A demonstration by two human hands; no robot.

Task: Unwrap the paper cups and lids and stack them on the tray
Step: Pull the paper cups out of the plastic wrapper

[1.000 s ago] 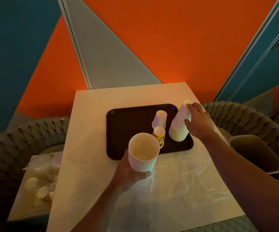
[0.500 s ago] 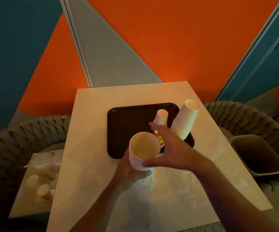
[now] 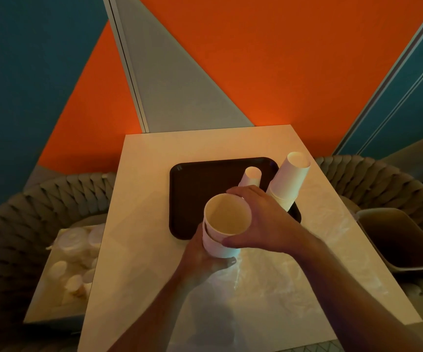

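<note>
My left hand [image 3: 202,260] grips the lower part of a short stack of wide white paper cups [image 3: 224,224], held upright above the near edge of the dark tray [image 3: 197,189]. My right hand [image 3: 261,222] curls round the top cup of that stack, thumb at the front and fingers behind the rim. On the tray's right side stands a tall leaning stack of white cups [image 3: 290,180], with a smaller cup stack [image 3: 250,176] just left of it. The small yellow cup is hidden behind my right hand.
Clear plastic wrap [image 3: 276,283] lies crumpled on the white table [image 3: 144,194] near me. A tan bin [image 3: 403,240] sits to the right on a woven seat. To the left, a low surface holds wrapped lids and cups [image 3: 73,252].
My right hand left the tall cup stack on the tray, came back toward me and closed round the top cup of the stack in my left hand.
</note>
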